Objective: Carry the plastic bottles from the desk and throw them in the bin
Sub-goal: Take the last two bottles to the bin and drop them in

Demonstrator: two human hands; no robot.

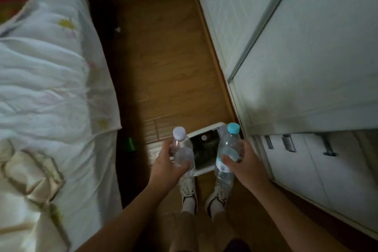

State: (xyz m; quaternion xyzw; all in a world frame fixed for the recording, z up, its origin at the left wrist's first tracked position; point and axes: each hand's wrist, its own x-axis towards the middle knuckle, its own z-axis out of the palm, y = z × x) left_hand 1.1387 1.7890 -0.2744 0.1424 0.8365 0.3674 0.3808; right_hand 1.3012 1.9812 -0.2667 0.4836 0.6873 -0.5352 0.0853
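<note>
My left hand (166, 164) grips a clear plastic bottle with a white cap (181, 145), held upright. In my right hand (244, 164) is a second clear bottle with a light blue cap and a label (227, 155), also upright. Both bottles hang just above a white bin (206, 129) that stands open on the wooden floor right in front of my feet. The bin's dark inside shows between the two bottles, with something small and pale in it.
A bed with a white quilt (47, 88) fills the left side. White wardrobe doors (306, 47) and drawers (296, 159) line the right. A narrow strip of wooden floor (163, 57) runs between them. A small green object (129, 143) lies by the bed's foot.
</note>
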